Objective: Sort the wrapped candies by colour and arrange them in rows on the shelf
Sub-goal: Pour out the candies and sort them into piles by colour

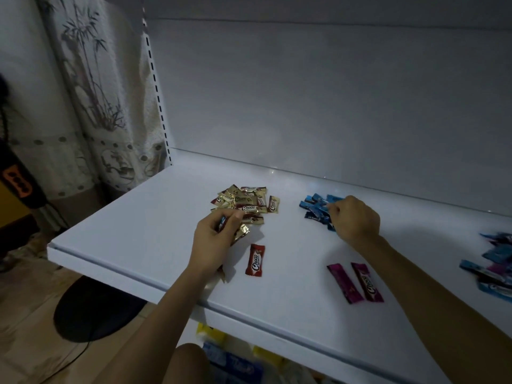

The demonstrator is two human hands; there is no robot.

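Note:
A heap of gold and brown Choco candies [247, 202] lies at the middle of the white shelf [138, 217]. My left hand [214, 242] is at the heap's near edge, its fingers curled round a dark candy. One red candy [255, 260] lies alone just right of that hand. Further right is a pile of blue candies [317, 206]; my right hand [354, 218] is at its near side and pinches a blue one. Two purple candies [356, 282] lie side by side near my right forearm.
A mixed pile of blue and purple candies [496, 261] sits at the shelf's right edge. The shelf's white back panel [332, 106] rises behind. Left of the shelf hang a patterned curtain [97, 106] and a round black base [94, 309] on the floor. Packets lie on the lower shelf [235, 361].

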